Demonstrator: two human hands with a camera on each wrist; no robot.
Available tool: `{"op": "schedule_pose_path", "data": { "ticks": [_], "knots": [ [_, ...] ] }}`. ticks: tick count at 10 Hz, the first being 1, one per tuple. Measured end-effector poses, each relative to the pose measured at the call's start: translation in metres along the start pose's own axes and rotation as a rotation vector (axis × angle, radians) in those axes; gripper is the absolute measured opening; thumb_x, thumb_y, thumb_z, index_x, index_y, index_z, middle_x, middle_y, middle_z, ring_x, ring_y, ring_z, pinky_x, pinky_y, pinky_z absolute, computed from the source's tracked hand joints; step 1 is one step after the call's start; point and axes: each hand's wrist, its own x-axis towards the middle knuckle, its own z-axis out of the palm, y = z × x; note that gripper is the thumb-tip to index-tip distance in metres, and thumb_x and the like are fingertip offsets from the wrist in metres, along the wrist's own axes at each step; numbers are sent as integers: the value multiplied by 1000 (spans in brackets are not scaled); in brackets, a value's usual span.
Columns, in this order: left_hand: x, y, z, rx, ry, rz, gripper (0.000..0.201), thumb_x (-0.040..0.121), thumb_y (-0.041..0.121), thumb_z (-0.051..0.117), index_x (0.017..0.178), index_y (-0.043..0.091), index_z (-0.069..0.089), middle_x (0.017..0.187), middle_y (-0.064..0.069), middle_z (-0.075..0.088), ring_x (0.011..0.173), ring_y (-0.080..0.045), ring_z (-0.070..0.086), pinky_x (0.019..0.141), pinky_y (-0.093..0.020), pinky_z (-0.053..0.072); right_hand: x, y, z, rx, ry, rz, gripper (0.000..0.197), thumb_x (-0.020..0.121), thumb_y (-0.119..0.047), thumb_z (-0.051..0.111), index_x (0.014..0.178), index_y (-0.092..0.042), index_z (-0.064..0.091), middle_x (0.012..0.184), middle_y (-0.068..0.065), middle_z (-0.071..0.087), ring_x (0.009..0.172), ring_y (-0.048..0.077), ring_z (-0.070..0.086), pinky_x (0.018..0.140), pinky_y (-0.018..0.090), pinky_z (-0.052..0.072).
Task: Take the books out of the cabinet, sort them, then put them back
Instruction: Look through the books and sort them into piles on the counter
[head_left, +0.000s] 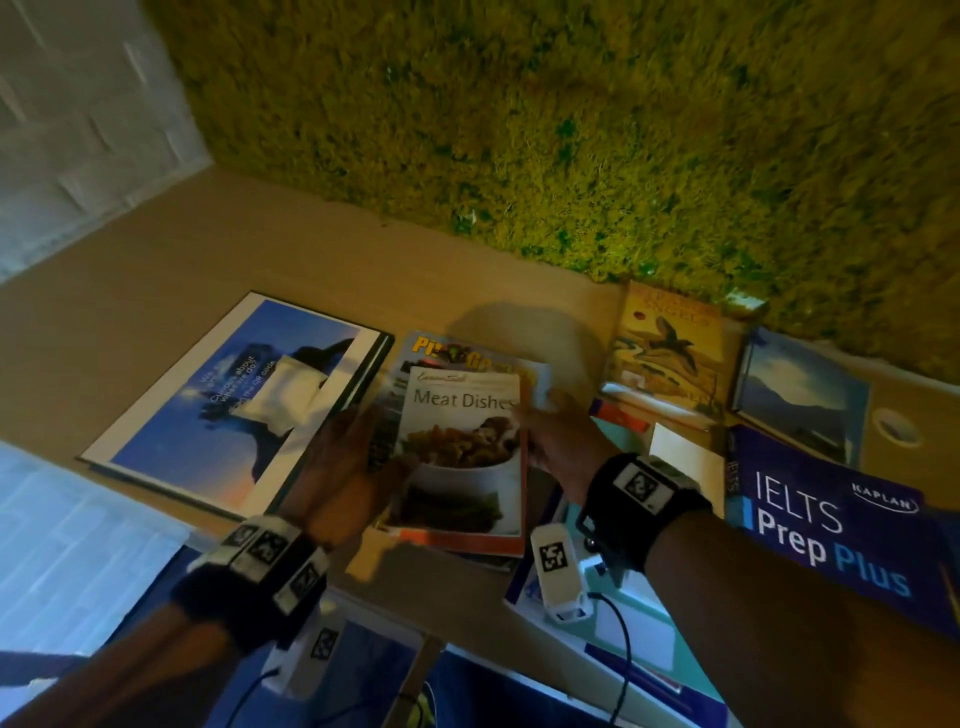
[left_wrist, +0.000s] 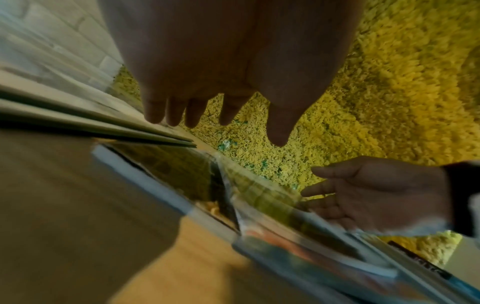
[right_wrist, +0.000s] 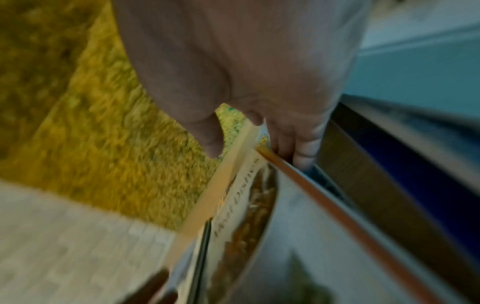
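The "Meat Dishes" cookbook (head_left: 462, 452) lies face up on top of a magazine (head_left: 441, 351) on the tan wooden surface (head_left: 260, 244). My right hand (head_left: 553, 434) grips its right edge. The right wrist view shows that hand (right_wrist: 255, 155) with the thumb on one side and the fingers on the other side of the cookbook (right_wrist: 241, 201). My left hand (head_left: 353, 452) is at the book's left edge. In the left wrist view its fingers (left_wrist: 192, 115) are straight and spread, holding nothing, above the blurred book stack (left_wrist: 259, 197).
A large blue-cover book (head_left: 171, 431) with a white pouch on it lies to the left. To the right are a bird-cover book (head_left: 670, 353), a landscape-cover book (head_left: 800, 395) and the purple IELTS Prep Plus (head_left: 831, 525). A shaggy yellow-green rug (head_left: 571, 130) lies beyond.
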Motion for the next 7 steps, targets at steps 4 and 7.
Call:
{"op": "schedule_pose_path", "data": {
  "ticks": [4, 7],
  "knots": [
    [38, 4, -10, 43, -91, -91, 52, 76, 38, 66, 120, 10, 64, 112, -14, 68, 104, -36, 65, 89, -53, 54, -5, 14, 25, -786, -167, -66, 47, 91, -35, 72, 129, -19, 50, 105, 8, 62, 94, 36, 69, 85, 56, 62],
    [45, 8, -10, 392, -195, 34, 69, 79, 38, 77, 138, 15, 50, 134, -12, 55, 119, -34, 56, 101, -51, 45, -11, 21, 25, -653, -155, -123, 30, 94, -35, 70, 115, -18, 55, 105, 20, 71, 93, 41, 73, 79, 59, 62]
  ]
}}
